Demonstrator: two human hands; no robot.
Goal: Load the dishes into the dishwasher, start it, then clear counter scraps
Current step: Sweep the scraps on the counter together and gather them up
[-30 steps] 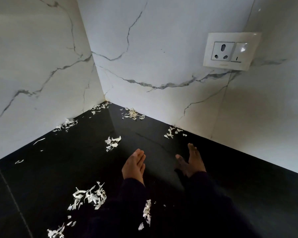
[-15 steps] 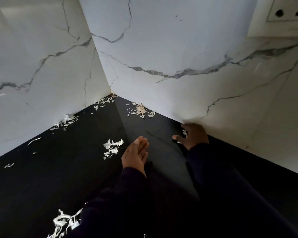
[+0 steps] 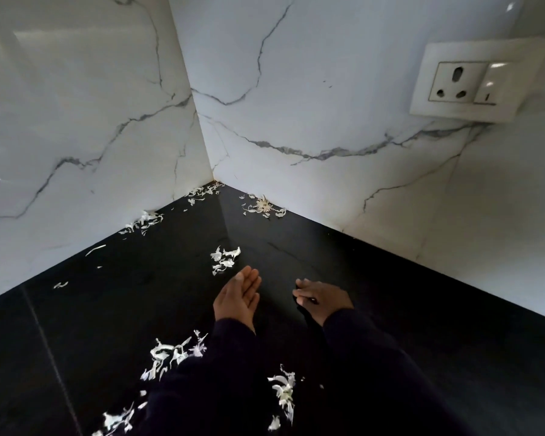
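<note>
resting on glossy black counter (image 3: 422, 309), left hand (image 3: 238, 298) flat-fingered, right hand (image 3: 323, 297) grip unclear, papery white scraps (image 3: 224, 259) scattered

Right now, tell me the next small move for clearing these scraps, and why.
Probably drop what the right hand seems to pinch into the cupped left hand, then reach for the small pile just beyond it. The left palm faces up, open, and white scraps lie scattered over the black counter.
</note>
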